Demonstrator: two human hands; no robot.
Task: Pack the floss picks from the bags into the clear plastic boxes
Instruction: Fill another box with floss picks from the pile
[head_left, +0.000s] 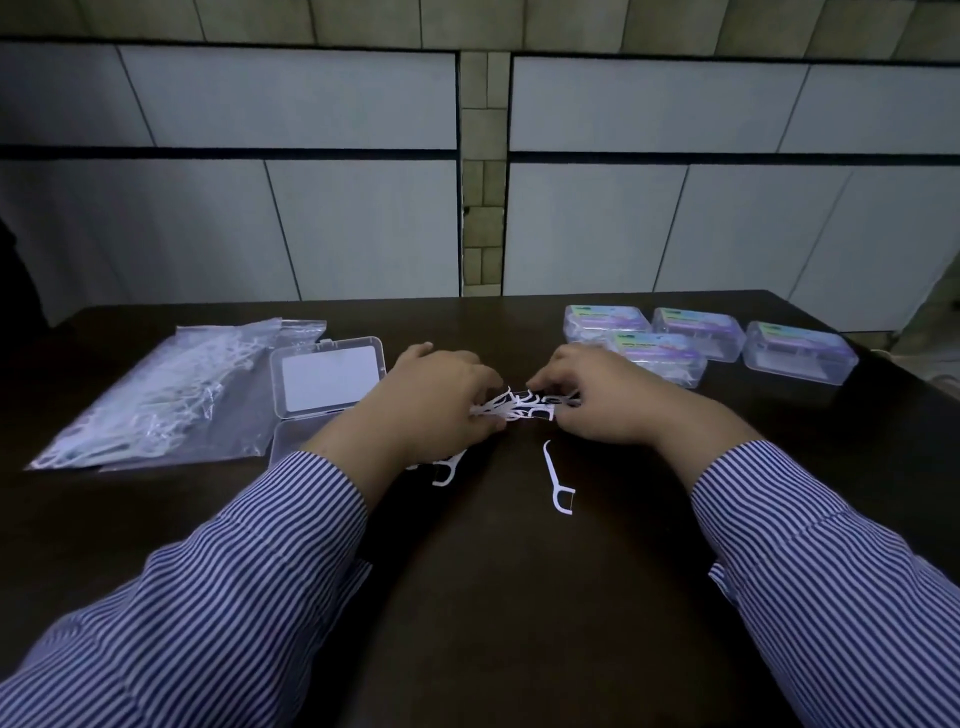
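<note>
while both my hands met over the middle of the dark counter (493, 597), they held a small bundle of white floss picks (519, 405) between them. my left hand (436, 400) had its fingers curled round one end of the bundle, and my right hand (602, 400) pinched the other end with its fingers bent in. one loose pick (558, 480) lay on the counter just near my right wrist, and another pick (447, 470) showed partly from under my left wrist. an open clear box (327, 384) sat just left of my left hand, its lid tipped back. further left lay a clear bag (166, 395) of picks, flat on the counter. four closed boxes (706, 343) with coloured labels stood together at the far right, near my right hand.
</note>
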